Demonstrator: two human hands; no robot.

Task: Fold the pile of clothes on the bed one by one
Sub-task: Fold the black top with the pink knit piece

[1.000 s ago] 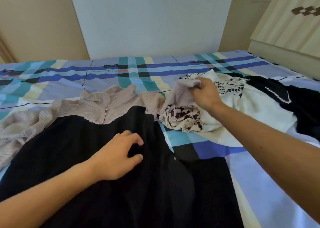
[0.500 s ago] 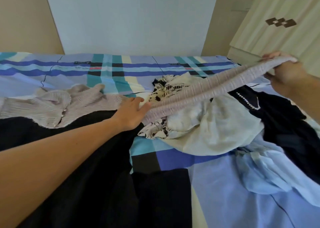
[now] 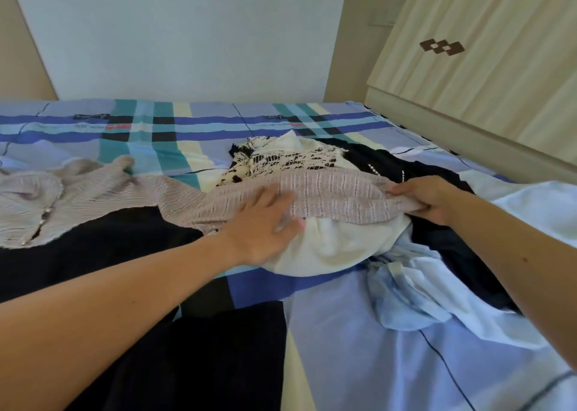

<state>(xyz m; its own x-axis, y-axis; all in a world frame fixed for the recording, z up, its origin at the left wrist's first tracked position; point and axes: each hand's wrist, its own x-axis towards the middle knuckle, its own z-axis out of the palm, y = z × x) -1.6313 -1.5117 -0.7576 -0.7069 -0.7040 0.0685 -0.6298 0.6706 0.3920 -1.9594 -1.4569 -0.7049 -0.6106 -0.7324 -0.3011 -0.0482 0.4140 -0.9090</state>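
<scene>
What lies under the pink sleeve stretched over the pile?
Under the pink sleeve a white garment bulges out, and a patterned cream cloth shows behind it. What lies deeper is covered.

So the dress (image 3: 93, 239) sprawls over the bed's (image 3: 359, 348) left half, skirt running to the near edge. Its sleeve (image 3: 327, 195) stretches right, draped on top of the pile (image 3: 337, 245) mid-bed. The left hand (image 3: 259, 226) lies on the sleeve, the right hand (image 3: 431, 198) holds its right end. The headboard (image 3: 468, 82) runs along the right edge.
</scene>
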